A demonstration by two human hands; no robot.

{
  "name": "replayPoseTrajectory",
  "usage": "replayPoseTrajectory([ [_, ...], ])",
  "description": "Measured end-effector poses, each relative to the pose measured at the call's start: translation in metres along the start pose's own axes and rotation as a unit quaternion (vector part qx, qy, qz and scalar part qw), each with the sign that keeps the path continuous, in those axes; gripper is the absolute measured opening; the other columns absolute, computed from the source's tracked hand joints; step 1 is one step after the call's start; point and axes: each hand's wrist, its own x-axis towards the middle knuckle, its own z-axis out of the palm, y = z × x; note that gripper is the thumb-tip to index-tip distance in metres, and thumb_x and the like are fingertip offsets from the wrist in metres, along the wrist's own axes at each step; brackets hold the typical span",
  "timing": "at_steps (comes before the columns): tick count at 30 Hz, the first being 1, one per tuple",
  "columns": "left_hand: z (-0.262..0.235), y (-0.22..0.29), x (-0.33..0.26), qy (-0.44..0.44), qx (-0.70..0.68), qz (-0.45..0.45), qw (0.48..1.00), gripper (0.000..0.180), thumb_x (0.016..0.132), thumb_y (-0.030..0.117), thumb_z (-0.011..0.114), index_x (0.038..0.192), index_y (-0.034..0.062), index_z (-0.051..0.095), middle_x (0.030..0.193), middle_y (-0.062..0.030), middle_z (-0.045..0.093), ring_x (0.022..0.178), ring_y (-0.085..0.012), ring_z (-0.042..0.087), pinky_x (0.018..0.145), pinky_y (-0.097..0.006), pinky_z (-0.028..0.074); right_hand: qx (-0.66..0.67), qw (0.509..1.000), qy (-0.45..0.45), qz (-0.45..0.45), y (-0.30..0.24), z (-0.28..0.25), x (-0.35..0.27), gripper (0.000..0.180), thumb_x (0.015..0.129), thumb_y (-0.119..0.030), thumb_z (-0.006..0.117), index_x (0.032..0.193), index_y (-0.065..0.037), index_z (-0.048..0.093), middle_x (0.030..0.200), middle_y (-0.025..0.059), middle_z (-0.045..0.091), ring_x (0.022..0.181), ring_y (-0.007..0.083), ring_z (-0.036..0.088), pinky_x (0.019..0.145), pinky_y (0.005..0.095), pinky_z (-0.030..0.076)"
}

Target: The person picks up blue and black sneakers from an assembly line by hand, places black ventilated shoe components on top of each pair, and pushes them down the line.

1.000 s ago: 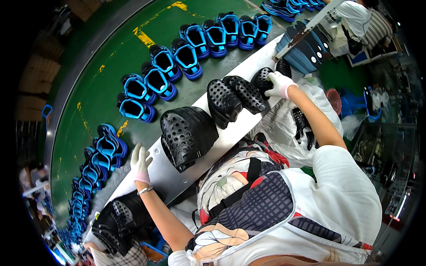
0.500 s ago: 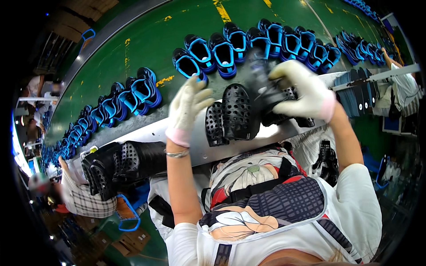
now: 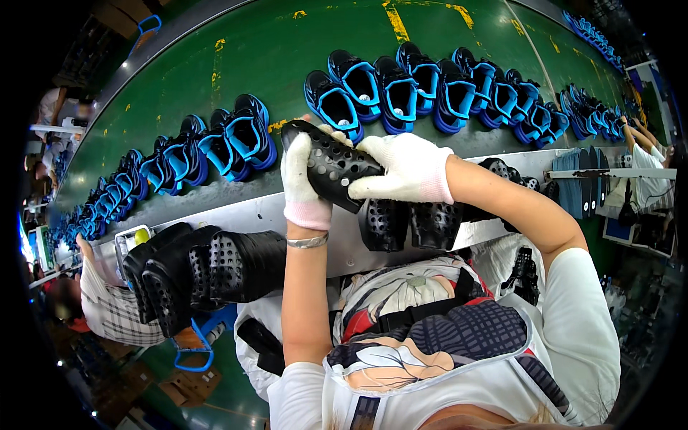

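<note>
Between my two gloved hands is a black shoe form [image 3: 335, 170], foot-shaped and full of round holes, tilted above the bench edge. My left hand [image 3: 299, 175] wraps round its left side, fingers partly hidden behind it. From the right, my right hand [image 3: 410, 169] grips its other end, thumb on the near face. Just below, two more perforated shoe forms stand on the bench, a left one [image 3: 385, 226] and a right one [image 3: 436, 226]. Several similar dark forms [image 3: 247, 261] lie to the left of my left forearm.
Beyond the metal bench edge [image 3: 344, 259], black-and-blue shoes [image 3: 398, 100] line a green surface [image 3: 279, 64] in rows, curving off left and right. Dark flat sheets [image 3: 573, 183] hang at the right. More perforated forms [image 3: 498, 172] sit behind my right forearm. Other people work at both sides.
My right hand has come left and down from a blurred dark object to the shoe form. My left hand, open and empty before, now grips the form too. The view has shifted slightly.
</note>
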Motion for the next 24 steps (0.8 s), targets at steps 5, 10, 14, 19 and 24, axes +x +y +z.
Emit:
replayPoseTrajectory([
  [5,-0.008,-0.004,0.038,0.072,0.098,0.039,0.992,0.033,0.094,0.037,0.057,0.104,0.0067,0.054,0.083,-0.0078,0.06,0.074,-0.0217,0.061,0.068,-0.035,0.054,-0.012,0.999,0.035,0.03,-0.001,-0.002,0.028,0.06,0.079,-0.05,0.057,0.085,0.009,0.058,0.075,0.0275,0.062,0.076,0.0398,0.064,0.071,0.0408,0.052],
  [10,-0.036,-0.03,0.073,0.126,0.119,0.002,0.985,0.038,0.094,0.039,0.056,0.103,0.0017,0.055,0.089,-0.0126,0.062,0.078,-0.0216,0.063,0.07,-0.035,0.054,-0.104,0.988,0.099,0.049,0.035,0.014,0.064,0.04,0.079,-0.039,0.059,0.079,0.001,0.059,0.07,0.0221,0.062,0.069,0.0381,0.063,0.066,0.0426,0.051],
  [14,-0.079,-0.041,0.076,0.077,0.587,0.096,0.8,0.037,0.09,0.025,0.059,0.114,-0.0026,0.061,0.106,-0.0176,0.063,0.082,-0.0241,0.063,0.075,-0.034,0.052,-0.203,0.968,-0.002,0.15,0.057,-0.012,0.095,0.044,0.08,-0.043,0.055,0.085,0.0,0.064,0.076,0.0219,0.065,0.076,0.0375,0.065,0.072,0.043,0.052],
  [19,-0.095,-0.057,0.072,0.008,0.673,0.21,0.71,0.032,0.084,0.014,0.065,0.111,-0.0006,0.062,0.114,-0.0181,0.061,0.094,-0.0292,0.064,0.079,-0.035,0.052,-0.269,0.95,-0.064,0.148,0.059,-0.014,0.155,0.045,0.081,-0.04,0.053,0.092,0.0,0.069,0.088,0.0216,0.068,0.086,0.0371,0.066,0.079,0.0424,0.053],
  [24,-0.081,-0.06,0.087,-0.066,0.738,0.192,0.644,0.029,0.083,0.015,0.063,0.109,0.0009,0.06,0.112,-0.0184,0.06,0.093,-0.0359,0.061,0.077,-0.041,0.051,-0.3,0.94,0.008,0.161,0.07,0.027,0.204,0.023,0.077,-0.012,0.064,0.098,-0.008,0.072,0.101,0.0146,0.07,0.095,0.0283,0.067,0.079,0.0377,0.053],
])
